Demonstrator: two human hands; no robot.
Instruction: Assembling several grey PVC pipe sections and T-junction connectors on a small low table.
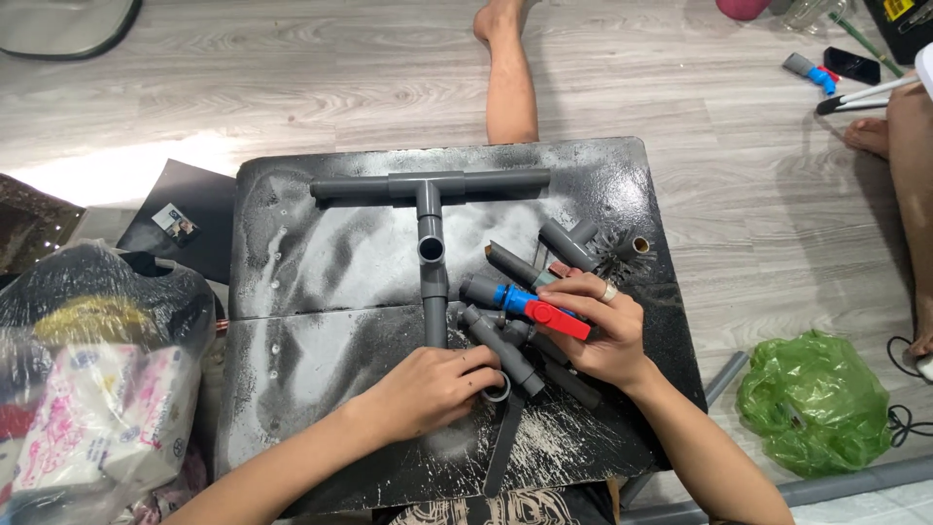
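Pipes (505, 267) crowd both hands (437, 389) beside a grey tee assembly (429, 185).

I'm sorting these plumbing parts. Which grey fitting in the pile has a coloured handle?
The ball valve under the right hand: it alone has a red lever and blue collar. The other pipe pieces are plain grey, like the T-shaped assembly.
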